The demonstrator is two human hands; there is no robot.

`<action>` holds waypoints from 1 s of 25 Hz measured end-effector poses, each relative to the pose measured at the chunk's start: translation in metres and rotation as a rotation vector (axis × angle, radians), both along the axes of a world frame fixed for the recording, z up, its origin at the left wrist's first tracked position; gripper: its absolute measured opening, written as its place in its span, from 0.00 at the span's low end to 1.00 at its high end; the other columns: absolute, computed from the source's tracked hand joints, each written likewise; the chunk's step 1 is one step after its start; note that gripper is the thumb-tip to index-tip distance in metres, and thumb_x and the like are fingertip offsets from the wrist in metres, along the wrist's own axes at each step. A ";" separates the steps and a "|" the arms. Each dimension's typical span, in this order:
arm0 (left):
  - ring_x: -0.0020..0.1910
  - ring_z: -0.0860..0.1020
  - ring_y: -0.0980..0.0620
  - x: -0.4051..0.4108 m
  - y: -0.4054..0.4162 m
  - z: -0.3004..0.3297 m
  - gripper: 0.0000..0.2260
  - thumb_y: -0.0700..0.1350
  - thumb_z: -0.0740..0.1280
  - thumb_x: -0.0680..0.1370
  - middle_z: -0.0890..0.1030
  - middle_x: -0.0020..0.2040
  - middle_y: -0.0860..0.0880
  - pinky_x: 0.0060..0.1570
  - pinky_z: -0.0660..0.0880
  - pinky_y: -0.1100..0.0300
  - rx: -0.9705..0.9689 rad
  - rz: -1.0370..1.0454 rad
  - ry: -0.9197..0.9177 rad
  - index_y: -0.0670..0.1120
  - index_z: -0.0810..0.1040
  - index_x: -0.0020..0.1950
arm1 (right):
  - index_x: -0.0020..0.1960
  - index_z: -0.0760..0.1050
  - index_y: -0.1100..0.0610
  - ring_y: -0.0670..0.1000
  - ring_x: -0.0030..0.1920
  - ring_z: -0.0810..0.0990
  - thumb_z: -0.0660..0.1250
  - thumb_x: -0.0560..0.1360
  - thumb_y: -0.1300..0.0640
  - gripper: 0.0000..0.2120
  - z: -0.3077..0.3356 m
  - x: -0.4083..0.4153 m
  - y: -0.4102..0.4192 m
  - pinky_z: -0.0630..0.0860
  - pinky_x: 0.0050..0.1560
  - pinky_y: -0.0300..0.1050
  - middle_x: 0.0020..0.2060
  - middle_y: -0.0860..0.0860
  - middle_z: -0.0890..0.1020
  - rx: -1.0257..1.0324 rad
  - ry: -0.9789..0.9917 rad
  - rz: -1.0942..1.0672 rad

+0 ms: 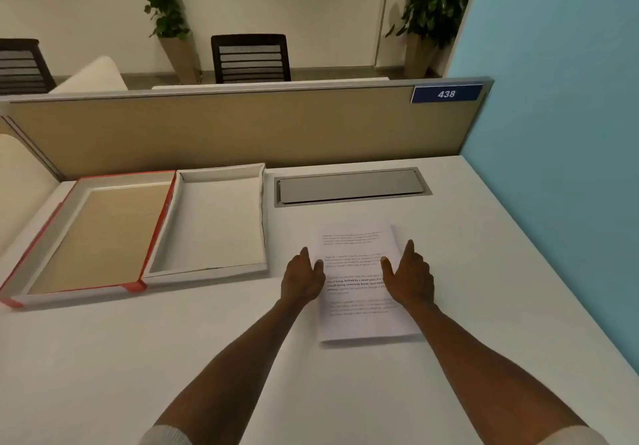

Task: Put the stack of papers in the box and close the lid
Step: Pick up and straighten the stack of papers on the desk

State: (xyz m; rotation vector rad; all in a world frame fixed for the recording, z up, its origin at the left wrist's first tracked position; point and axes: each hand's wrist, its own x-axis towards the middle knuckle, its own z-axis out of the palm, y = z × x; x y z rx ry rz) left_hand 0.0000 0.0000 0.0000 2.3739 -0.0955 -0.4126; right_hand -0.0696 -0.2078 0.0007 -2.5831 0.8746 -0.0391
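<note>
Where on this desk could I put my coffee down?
Bare white desk lies right of the printed paper stack, and in front of the red-edged lid. The left is crowded by lid and white box.

There was only the one view, from a camera worn on the person's head, looking forward and steeply down across the white desk [484, 272]. It faced the tan partition [242, 126] at the desk's far edge, which crossed the upper middle of the frame, with the room beyond showing along the top. The lens was wide, so the desk edges splayed outward and the blue wall [560, 99] leaned in at the right. The camera sat close: both forearms entered from the bottom edge and reached only to mid-frame. No second view shared any of the scene.
</note>
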 end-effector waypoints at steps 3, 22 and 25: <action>0.68 0.75 0.38 -0.004 -0.007 -0.007 0.26 0.55 0.63 0.80 0.76 0.69 0.39 0.64 0.74 0.46 0.040 0.141 0.068 0.39 0.69 0.72 | 0.70 0.67 0.63 0.61 0.64 0.74 0.63 0.77 0.39 0.32 -0.010 -0.006 -0.001 0.77 0.58 0.55 0.64 0.61 0.76 -0.010 0.133 -0.077; 0.66 0.72 0.38 0.008 -0.051 -0.004 0.31 0.56 0.71 0.74 0.71 0.67 0.41 0.64 0.75 0.42 -0.172 0.412 0.388 0.46 0.65 0.71 | 0.59 0.77 0.63 0.60 0.59 0.79 0.69 0.75 0.42 0.25 -0.020 0.011 -0.009 0.77 0.57 0.52 0.59 0.61 0.78 0.082 0.181 -0.125; 0.54 0.79 0.43 0.007 -0.048 -0.005 0.25 0.58 0.73 0.73 0.77 0.62 0.45 0.51 0.78 0.47 -0.354 0.389 0.353 0.51 0.65 0.62 | 0.60 0.77 0.62 0.60 0.60 0.79 0.69 0.75 0.42 0.25 -0.021 0.011 -0.009 0.77 0.56 0.52 0.59 0.61 0.78 0.076 0.173 -0.128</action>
